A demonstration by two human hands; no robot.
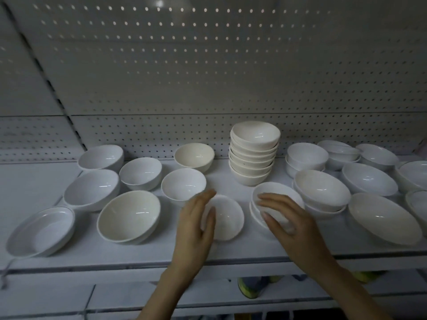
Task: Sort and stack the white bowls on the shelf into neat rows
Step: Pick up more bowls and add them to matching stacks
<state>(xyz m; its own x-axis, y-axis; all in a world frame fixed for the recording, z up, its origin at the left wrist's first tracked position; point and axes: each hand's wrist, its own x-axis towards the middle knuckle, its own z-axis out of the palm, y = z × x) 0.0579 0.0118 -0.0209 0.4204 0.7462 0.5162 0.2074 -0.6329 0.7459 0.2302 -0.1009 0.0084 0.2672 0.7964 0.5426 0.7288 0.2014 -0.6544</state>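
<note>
Two empty hands, fingers spread: left hand (196, 229), right hand (293, 225) flank one small bowl (227, 218).

Head view — close, down onto shelf (147, 250)

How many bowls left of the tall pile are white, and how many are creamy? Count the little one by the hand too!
White bowls: 6
Cream bowls: 2
Total: 8
</note>
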